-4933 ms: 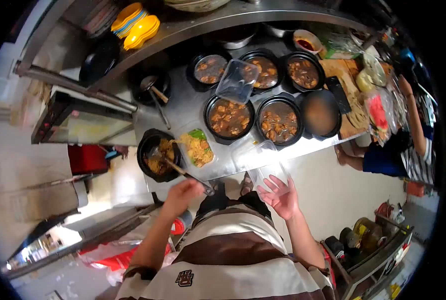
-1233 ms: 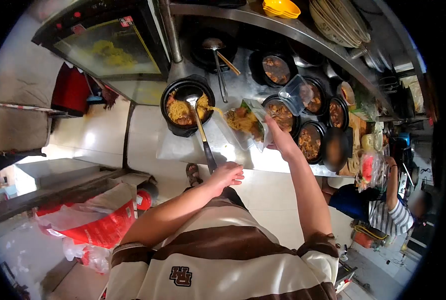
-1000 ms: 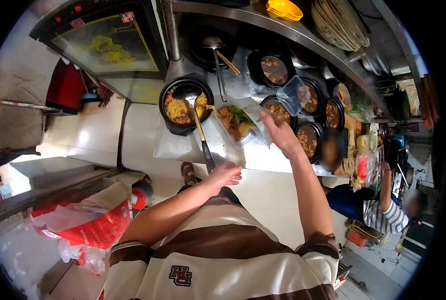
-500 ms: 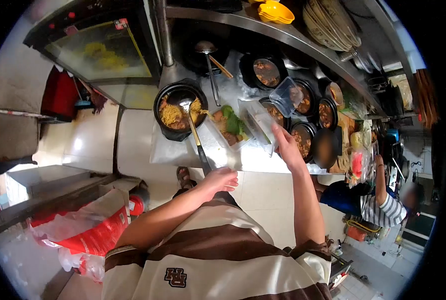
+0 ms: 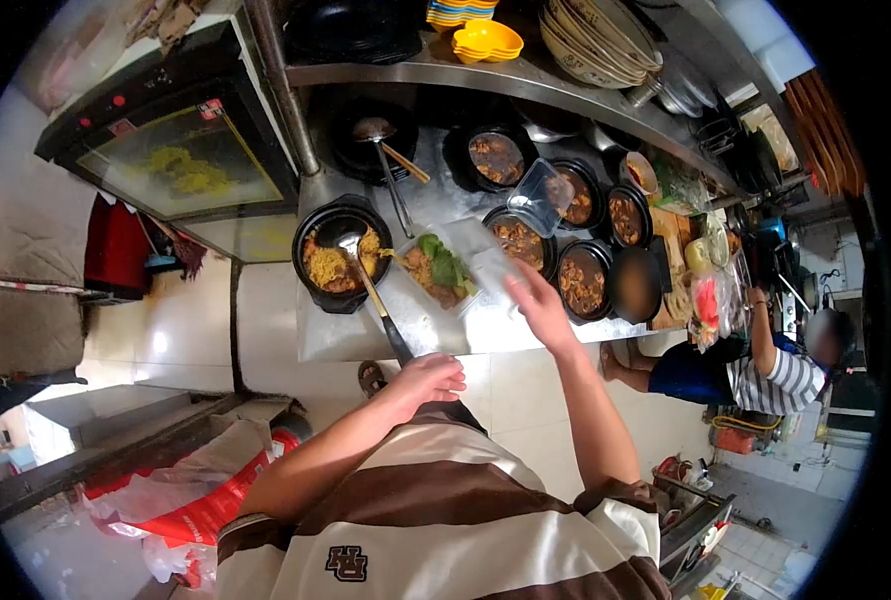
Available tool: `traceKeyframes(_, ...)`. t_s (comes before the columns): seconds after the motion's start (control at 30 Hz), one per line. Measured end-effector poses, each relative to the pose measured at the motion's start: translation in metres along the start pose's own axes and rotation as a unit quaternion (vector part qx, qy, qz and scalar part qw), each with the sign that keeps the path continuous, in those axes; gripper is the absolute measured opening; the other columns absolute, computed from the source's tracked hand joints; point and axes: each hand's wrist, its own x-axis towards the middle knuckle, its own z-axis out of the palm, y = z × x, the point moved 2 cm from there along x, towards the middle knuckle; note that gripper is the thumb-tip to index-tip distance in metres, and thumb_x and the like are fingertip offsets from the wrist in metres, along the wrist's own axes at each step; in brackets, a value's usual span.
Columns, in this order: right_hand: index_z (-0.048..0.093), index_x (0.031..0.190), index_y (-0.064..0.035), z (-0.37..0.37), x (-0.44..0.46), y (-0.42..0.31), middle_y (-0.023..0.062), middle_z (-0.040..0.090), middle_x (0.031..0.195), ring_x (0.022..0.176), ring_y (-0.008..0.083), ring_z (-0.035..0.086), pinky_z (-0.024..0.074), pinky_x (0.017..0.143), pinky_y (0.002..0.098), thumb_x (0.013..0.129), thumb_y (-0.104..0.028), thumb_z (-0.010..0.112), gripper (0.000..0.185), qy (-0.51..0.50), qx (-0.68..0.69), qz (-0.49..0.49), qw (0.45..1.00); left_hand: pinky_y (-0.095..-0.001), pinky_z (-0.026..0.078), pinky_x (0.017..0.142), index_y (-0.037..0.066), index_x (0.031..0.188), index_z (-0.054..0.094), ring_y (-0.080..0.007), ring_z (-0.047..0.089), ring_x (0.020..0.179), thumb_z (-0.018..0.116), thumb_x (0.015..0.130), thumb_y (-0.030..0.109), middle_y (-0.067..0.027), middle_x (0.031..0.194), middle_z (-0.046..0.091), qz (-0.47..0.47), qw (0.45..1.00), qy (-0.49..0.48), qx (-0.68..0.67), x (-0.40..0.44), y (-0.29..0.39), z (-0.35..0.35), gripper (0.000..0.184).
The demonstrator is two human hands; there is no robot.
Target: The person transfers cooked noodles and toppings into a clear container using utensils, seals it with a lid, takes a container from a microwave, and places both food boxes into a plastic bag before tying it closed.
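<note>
My left hand is beside the black handle end of a ladle, its fingers loosely spread; I see nothing between them. The ladle rests with its bowl in a black pot of noodles. My right hand pinches the near edge of a translucent lid, which is blurred and tilted up. Just left of the lid lies a clear container with noodles and green leaves. Another empty-looking clear container leans across the pots behind.
Several black pots of brown stew stand at the right of the steel counter. A second ladle lies at the back. Overhead runs a shelf with yellow dishes. Another person is at the far right.
Since the oldest frame, my right hand has come over to the food container with the lid. In the last second the lid has swung slightly and the view has shifted. My left hand stays by the handle.
</note>
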Motion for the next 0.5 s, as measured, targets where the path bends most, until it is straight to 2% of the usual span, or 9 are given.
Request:
traceKeyframes(0.03,0.048,0.130,-0.0048,0.008,0.000,0.000,0.0186,0.049,0.127,0.103,0.0306,0.054,0.0424,0.089,0.0380,0.081,-0.049,0.063,0.068,0.024,-0.111,-0.080,0.990,-0.0320,0.050,0.080,0.005,0.104,0.056,-0.0186,0.061,0.093,0.059,0.090,0.025,-0.0098,0.102,0.062,0.002,1.000,-0.002,-0.003,0.000,-0.002,0.000,0.024)
traceKeyframes(0.1,0.049,0.128,-0.0046,0.027,0.000,-0.001,0.0257,0.048,0.128,0.111,0.0405,0.050,0.0402,0.096,0.0428,0.077,-0.046,0.068,0.069,0.071,-0.323,-0.234,0.914,-0.0318,0.050,0.080,0.005,0.104,0.057,-0.0185,0.061,0.093,0.059,0.090,0.025,-0.0093,0.102,0.062,0.007,1.000,-0.008,-0.006,-0.002,-0.005,-0.001,0.024)
traceKeyframes(0.13,0.048,0.129,-0.0077,0.034,0.004,0.002,0.0299,0.043,0.130,0.116,0.0444,0.044,0.0375,0.098,0.0454,0.073,-0.047,0.070,0.072,0.075,-0.335,-0.256,0.904,-0.0317,0.050,0.080,0.005,0.104,0.057,-0.0184,0.061,0.093,0.059,0.090,0.025,-0.0090,0.101,0.062,0.009,1.000,-0.012,-0.005,-0.004,-0.007,-0.002,0.024)
traceKeyframes(0.23,0.046,0.130,-0.0086,0.050,0.012,0.018,0.0250,0.045,0.127,0.113,0.0412,0.047,0.0387,0.095,0.0447,0.070,-0.043,0.074,0.075,0.088,-0.430,-0.266,0.858,-0.0315,0.050,0.080,0.005,0.104,0.057,-0.0186,0.061,0.093,0.059,0.090,0.025,-0.0088,0.100,0.062,0.010,1.000,-0.012,-0.006,-0.010,-0.012,-0.008,0.025)
traceKeyframes(0.5,0.039,0.135,-0.0102,0.061,0.014,0.033,0.0203,0.039,0.134,0.121,0.0384,0.038,0.0340,0.099,0.0445,0.067,-0.039,0.076,0.082,0.109,-0.383,-0.275,0.875,-0.0315,0.051,0.079,0.003,0.102,0.057,-0.0203,0.061,0.092,0.058,0.090,0.024,-0.0102,0.098,0.061,0.005,1.000,0.006,-0.014,-0.021,-0.014,-0.021,0.023)
